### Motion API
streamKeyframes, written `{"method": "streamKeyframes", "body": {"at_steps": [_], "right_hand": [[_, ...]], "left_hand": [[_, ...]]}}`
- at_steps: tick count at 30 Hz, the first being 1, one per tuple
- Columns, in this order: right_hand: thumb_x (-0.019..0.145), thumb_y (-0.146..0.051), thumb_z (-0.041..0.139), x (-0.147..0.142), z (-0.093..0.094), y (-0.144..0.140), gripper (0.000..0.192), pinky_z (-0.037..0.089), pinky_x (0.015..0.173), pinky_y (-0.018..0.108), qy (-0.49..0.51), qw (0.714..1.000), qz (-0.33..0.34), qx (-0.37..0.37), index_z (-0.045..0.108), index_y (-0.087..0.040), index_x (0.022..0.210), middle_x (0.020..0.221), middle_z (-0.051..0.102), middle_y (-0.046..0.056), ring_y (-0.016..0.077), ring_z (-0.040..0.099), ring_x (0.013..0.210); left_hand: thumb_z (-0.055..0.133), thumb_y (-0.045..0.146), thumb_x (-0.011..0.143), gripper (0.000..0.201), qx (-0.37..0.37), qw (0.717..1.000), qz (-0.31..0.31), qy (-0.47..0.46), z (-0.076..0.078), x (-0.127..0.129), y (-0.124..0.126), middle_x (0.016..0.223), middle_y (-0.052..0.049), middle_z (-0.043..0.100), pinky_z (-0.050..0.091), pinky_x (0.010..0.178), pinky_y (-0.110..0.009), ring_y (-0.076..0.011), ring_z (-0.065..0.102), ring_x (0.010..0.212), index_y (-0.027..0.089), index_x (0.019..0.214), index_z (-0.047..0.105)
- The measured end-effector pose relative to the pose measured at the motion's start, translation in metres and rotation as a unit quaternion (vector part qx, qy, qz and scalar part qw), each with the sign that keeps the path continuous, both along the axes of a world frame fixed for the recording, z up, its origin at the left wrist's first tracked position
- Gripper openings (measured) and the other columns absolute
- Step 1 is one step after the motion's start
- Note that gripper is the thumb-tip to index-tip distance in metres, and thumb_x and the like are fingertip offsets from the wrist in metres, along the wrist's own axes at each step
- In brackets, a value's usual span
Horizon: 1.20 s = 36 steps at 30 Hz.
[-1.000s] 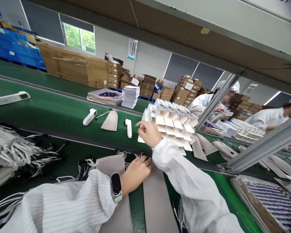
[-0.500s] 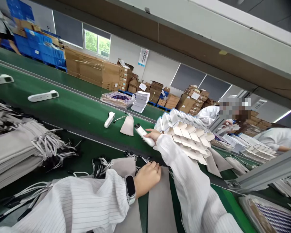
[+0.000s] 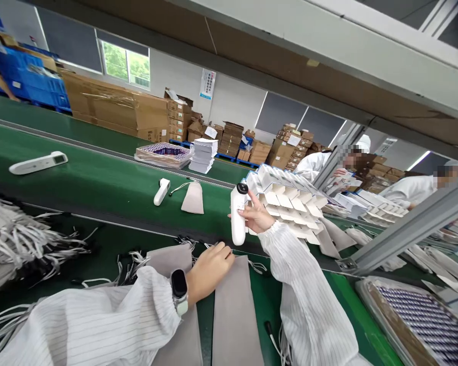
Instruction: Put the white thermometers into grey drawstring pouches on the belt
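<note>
My right hand [image 3: 256,216] holds a white handheld thermometer-like device [image 3: 238,214] upright above the green conveyor belt [image 3: 99,185]. My left hand [image 3: 209,270], with a smartwatch on the wrist, rests with fingers curled on the top edge of a grey drawstring pouch [image 3: 234,310] lying on the near bench. Just behind my right hand stands a stack of white open cartons [image 3: 290,198]. Further left on the belt lie another white device [image 3: 161,191], a grey pouch [image 3: 193,197] and a third white device [image 3: 38,162].
Piles of grey drawstring pouches [image 3: 19,244] lie at the left. A tray of patterned booklets [image 3: 423,315] sits at the lower right. An aluminium frame post [image 3: 404,229] crosses the right side. Two people in white coats [image 3: 416,189] work beyond it. Cardboard boxes [image 3: 118,107] line the back.
My right hand reached to the belt, took hold of the white device and lifted it upright. My left hand stayed on the grey pouch.
</note>
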State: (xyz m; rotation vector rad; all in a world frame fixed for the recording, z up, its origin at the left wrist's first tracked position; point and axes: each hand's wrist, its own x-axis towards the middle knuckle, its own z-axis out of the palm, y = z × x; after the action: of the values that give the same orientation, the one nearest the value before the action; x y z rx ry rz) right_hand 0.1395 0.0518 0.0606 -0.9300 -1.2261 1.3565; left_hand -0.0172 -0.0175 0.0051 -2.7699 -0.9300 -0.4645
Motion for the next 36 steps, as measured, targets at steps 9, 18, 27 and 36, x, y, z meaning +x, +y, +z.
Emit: {"method": "streamKeyframes", "body": {"at_steps": [9, 18, 27, 36], "right_hand": [[0.060, -0.028, 0.066, -0.018, -0.007, -0.012, 0.043, 0.050, 0.074, 0.035, -0.100, 0.942, -0.133, 0.293, 0.044, -0.026, 0.096, 0.100, 0.052, 0.002, 0.0171, 0.059, 0.082], [0.065, -0.023, 0.062, -0.012, -0.045, -0.017, 0.030, 0.047, 0.068, 0.030, -0.269, 0.899, -0.110, 0.328, 0.052, -0.022, 0.094, 0.090, 0.057, 0.003, 0.0166, 0.058, 0.081], [0.061, -0.026, 0.065, -0.005, -0.022, -0.026, 0.037, 0.049, 0.068, 0.034, -0.190, 0.920, -0.165, 0.300, 0.045, -0.024, 0.091, 0.092, 0.053, 0.003, 0.0180, 0.059, 0.080], [0.057, -0.029, 0.068, 0.011, 0.016, -0.024, 0.042, 0.053, 0.056, 0.033, -0.031, 0.973, -0.166, 0.155, 0.035, -0.026, 0.084, 0.075, 0.051, -0.005, 0.0134, 0.058, 0.064]], "left_hand": [[0.040, 0.013, 0.084, 0.014, -0.067, 0.997, -0.014, -0.017, -0.001, -0.001, 0.004, 0.073, -0.005, 0.055, 0.037, 0.065, -0.030, -0.0200, 0.046, 0.079, 0.015, 0.075, 0.050], [0.036, 0.031, 0.087, 0.022, -0.174, 0.980, -0.047, -0.083, 0.008, -0.008, 0.009, 0.068, 0.000, 0.053, 0.034, 0.066, -0.028, -0.0161, 0.050, 0.072, 0.018, 0.074, 0.048], [0.042, 0.033, 0.081, 0.023, -0.293, 0.937, -0.058, -0.182, 0.009, -0.009, 0.013, 0.058, 0.003, 0.050, 0.033, 0.052, -0.021, -0.0109, 0.047, 0.054, 0.017, 0.067, 0.050], [0.030, 0.029, 0.087, 0.025, -0.309, 0.913, -0.065, -0.259, 0.020, -0.011, 0.017, 0.074, 0.003, 0.045, 0.035, 0.070, -0.024, -0.0107, 0.045, 0.070, 0.017, 0.072, 0.046]]}}
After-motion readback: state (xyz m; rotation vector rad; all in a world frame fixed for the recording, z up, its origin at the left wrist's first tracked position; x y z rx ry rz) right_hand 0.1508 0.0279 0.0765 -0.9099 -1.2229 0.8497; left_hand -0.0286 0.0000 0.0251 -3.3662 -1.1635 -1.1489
